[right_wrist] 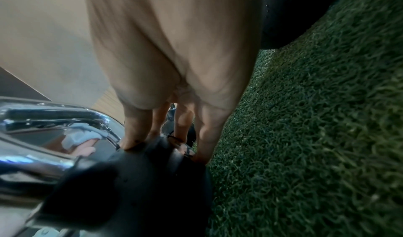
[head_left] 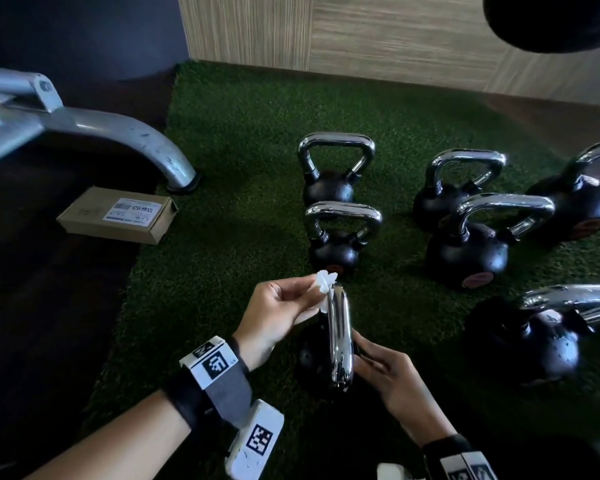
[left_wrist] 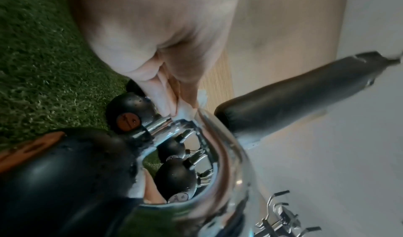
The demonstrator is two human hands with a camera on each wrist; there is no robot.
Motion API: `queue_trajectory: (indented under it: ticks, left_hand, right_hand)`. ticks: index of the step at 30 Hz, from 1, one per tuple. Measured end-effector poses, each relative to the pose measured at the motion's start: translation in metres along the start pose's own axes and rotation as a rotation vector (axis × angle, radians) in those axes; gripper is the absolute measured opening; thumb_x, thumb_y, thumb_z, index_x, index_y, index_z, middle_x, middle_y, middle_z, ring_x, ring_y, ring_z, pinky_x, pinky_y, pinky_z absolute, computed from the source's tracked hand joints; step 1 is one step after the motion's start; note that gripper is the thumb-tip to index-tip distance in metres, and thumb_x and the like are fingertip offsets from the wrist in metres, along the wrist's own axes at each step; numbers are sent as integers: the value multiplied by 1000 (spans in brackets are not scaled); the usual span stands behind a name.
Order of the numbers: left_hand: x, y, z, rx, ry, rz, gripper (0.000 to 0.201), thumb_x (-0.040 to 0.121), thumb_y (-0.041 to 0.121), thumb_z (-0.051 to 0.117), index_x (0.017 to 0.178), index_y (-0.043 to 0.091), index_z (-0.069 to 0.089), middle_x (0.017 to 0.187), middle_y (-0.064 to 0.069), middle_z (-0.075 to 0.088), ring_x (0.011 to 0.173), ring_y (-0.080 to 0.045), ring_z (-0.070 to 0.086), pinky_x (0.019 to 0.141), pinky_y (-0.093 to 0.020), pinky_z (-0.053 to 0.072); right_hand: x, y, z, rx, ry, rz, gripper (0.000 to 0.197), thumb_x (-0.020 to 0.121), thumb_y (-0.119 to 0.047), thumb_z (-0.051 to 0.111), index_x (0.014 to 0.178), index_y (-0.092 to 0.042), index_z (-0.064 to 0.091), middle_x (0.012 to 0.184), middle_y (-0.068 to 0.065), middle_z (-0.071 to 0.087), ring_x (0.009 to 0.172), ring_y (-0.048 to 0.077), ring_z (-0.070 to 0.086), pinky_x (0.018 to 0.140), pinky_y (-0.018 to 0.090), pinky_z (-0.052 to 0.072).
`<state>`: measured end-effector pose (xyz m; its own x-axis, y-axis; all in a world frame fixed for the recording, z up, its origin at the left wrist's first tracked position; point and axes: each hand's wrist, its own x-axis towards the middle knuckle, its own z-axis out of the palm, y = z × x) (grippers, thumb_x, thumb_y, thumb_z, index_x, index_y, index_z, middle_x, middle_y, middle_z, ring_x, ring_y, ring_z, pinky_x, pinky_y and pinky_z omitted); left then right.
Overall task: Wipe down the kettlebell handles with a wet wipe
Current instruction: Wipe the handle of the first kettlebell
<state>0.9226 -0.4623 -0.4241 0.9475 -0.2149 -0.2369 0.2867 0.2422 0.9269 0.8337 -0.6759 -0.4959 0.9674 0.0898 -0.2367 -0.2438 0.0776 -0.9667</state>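
A black kettlebell (head_left: 310,358) with a chrome handle (head_left: 340,337) stands on the green turf right in front of me. My left hand (head_left: 312,296) pinches a crumpled white wet wipe (head_left: 324,284) against the far bend of that handle. The left wrist view shows the wipe (left_wrist: 185,110) squeezed between my fingertips (left_wrist: 167,103) on the chrome (left_wrist: 224,154). My right hand (head_left: 368,358) is at the kettlebell's right side. Its straight fingers (right_wrist: 133,134) press on the black body (right_wrist: 152,180) beside the handle's base (right_wrist: 54,120).
Several more chrome-handled kettlebells stand on the turf (head_left: 239,133): two ahead (head_left: 333,174) (head_left: 340,237), others to the right (head_left: 465,244) (head_left: 534,334). A cardboard box (head_left: 118,214) lies at the left by a grey metal bench leg (head_left: 136,140). A wood-panelled wall is behind.
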Motion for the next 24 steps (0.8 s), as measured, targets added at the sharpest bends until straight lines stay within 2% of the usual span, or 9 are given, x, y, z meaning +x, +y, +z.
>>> queue_trajectory:
  ticks: [3, 7, 10, 13, 15, 17, 20, 24]
  left_hand:
    - [-18, 6, 0, -27, -28, -65, 33, 82, 7, 78, 114, 4, 75, 104, -13, 80, 96, -20, 77, 84, -27, 63]
    - [-40, 9, -2, 12, -75, -82, 40, 67, 9, 83, 106, -1, 76, 97, -16, 80, 88, -19, 78, 79, -26, 64]
    - [-44, 9, -6, 13, -72, -70, 36, 64, 8, 85, 98, 1, 77, 94, -19, 79, 84, -20, 78, 74, -26, 64]
    - [-60, 1, -10, 119, -149, -113, 32, 67, 3, 87, 95, -5, 76, 93, -21, 78, 79, -18, 76, 68, -23, 61]
    - [-69, -5, -14, 248, -195, -74, 32, 68, 7, 91, 94, -6, 77, 92, -20, 78, 80, -17, 75, 72, -23, 60]
    - [-74, -5, -17, 332, -201, 17, 30, 67, 16, 94, 91, 2, 81, 88, -13, 80, 82, -17, 75, 77, -26, 58]
    - [-81, -3, -18, 368, -182, 116, 25, 66, 17, 93, 87, 9, 83, 84, -5, 81, 81, -13, 76, 75, -21, 57]
    - [-86, -8, -17, 539, -274, 151, 26, 72, 30, 88, 95, 20, 85, 96, 11, 81, 94, -8, 77, 87, -24, 60]
  right_hand:
    - [-1, 1, 1, -9, 6, 5, 58, 88, -26, 76, 144, -22, 61, 144, -1, 64, 136, 15, 59, 121, 48, 41]
    - [-1, 0, 1, -27, 31, 0, 59, 86, -29, 78, 142, -23, 63, 140, 2, 67, 132, 18, 62, 120, 50, 42]
    - [1, 2, 2, -21, 37, -1, 61, 85, -35, 82, 142, -24, 63, 143, 1, 65, 134, 18, 60, 121, 50, 40]
    - [1, 3, -2, -35, 34, 3, 54, 90, -25, 79, 142, -22, 64, 144, 3, 64, 137, 20, 58, 122, 51, 38]
    - [1, 3, -4, -63, 21, 0, 52, 92, -23, 78, 141, -22, 64, 144, 3, 65, 139, 20, 56, 123, 51, 36]
    - [2, 4, -4, -71, 15, 2, 51, 92, -23, 78, 141, -24, 65, 145, 2, 64, 140, 20, 55, 123, 52, 36]
    - [4, 4, -3, -75, 17, 6, 52, 89, -27, 80, 140, -26, 66, 148, 3, 62, 142, 20, 54, 123, 51, 36]
    - [3, 6, -5, -29, 30, 18, 57, 82, -33, 83, 137, -26, 68, 144, 6, 64, 137, 25, 58, 120, 52, 40]
